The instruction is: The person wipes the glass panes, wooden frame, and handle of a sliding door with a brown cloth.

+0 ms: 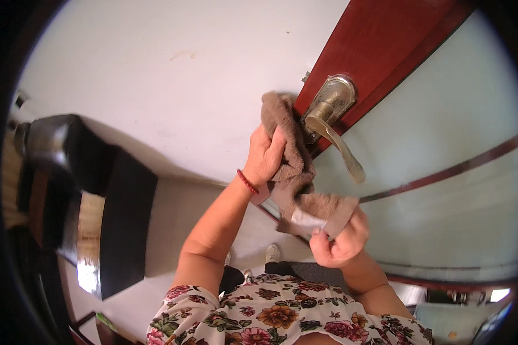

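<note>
A brown terry cloth (pixel 291 159) is stretched between my two hands beside a red-brown wooden door with glass panels. My left hand (pixel 265 153), a red braided bracelet at its wrist, grips the upper part of the cloth against the edge of the door frame (pixel 367 56). Lower and to the right, my right hand (pixel 343 241) pinches the cloth's other end, where a white label shows. Just right of the cloth is a brass-coloured lever handle (pixel 336 144) on its worn metal backplate (pixel 334 97); neither hand is on the lever.
A white wall (pixel 164 86) with small marks runs behind the door's edge. At the left stands dark wooden furniture (pixel 127 224) with a black rounded object (pixel 64 146) at its top. Frosted glass (pixel 440 172) fills the door at the right. The floor (pixel 181 215) is pale.
</note>
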Motion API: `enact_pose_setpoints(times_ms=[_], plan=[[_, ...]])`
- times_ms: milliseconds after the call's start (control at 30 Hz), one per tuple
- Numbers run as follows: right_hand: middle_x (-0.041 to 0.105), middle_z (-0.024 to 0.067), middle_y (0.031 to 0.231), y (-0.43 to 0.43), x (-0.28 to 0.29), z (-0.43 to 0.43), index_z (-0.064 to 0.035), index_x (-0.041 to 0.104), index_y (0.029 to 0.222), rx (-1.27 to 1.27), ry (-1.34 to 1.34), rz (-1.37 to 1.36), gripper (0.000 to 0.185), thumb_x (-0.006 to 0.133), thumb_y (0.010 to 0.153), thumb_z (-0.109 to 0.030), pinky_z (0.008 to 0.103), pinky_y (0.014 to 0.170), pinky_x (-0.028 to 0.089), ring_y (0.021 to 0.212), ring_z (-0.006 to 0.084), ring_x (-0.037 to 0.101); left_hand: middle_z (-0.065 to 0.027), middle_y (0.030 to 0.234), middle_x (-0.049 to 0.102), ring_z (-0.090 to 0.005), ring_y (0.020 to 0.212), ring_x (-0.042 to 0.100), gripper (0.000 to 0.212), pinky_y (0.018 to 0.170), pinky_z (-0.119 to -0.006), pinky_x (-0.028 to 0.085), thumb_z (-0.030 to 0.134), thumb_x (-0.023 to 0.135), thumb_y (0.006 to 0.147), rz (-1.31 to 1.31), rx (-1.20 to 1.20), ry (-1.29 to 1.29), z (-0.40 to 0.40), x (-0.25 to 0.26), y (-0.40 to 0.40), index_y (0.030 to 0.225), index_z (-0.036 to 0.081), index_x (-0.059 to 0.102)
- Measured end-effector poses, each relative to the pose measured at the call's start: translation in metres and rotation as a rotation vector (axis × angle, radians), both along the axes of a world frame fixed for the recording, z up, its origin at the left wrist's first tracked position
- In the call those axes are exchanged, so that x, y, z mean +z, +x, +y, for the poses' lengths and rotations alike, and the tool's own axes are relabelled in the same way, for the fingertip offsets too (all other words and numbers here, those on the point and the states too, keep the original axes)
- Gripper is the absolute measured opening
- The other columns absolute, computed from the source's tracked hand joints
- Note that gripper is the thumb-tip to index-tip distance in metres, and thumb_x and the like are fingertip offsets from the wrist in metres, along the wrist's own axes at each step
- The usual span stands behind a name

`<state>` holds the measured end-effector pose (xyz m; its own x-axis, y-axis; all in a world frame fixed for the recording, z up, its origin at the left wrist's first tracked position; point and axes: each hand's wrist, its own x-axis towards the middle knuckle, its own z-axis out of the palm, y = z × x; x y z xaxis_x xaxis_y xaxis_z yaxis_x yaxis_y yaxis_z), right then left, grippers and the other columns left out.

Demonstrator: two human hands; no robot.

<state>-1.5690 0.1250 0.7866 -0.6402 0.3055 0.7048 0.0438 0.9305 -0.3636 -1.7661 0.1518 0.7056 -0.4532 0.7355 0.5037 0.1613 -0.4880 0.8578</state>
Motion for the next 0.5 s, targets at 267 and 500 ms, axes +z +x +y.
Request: enact_pose_setpoints(times_ms=[267,500], plan=[[0.054,0.0132,0.073,-0.061,0.05,-0.002,0.0011,0.054,0.089,-0.739,0.334,0.172,0.024,0.062,0.074,-0.014,0.0405,0.061,0.044,0.066,0.0318,0.052,-0.0245,0.092,0.056,-0.0407,0.084,0.055,0.033,0.071,-0.043,0.045,0.03,0.052,0.089,0.203,0.085,-0.074,0.007,-0.001,-0.004,0.101,-0.001,0.051],[0.06,0.0165,0.072,-0.092,0.043,0.012,-0.0016,0.053,0.075,-1.049,0.01,-0.213,0.037,0.056,0.082,-0.037,0.0449,0.062,0.045,0.069,0.0341,0.059,-0.0256,0.094,0.058,-0.0445,0.088,0.054,0.036,0.075,-0.046,0.044,0.033,0.053,0.088,0.23,0.114,-0.238,0.013,-0.025,-0.005,0.1,-0.001,0.052]])
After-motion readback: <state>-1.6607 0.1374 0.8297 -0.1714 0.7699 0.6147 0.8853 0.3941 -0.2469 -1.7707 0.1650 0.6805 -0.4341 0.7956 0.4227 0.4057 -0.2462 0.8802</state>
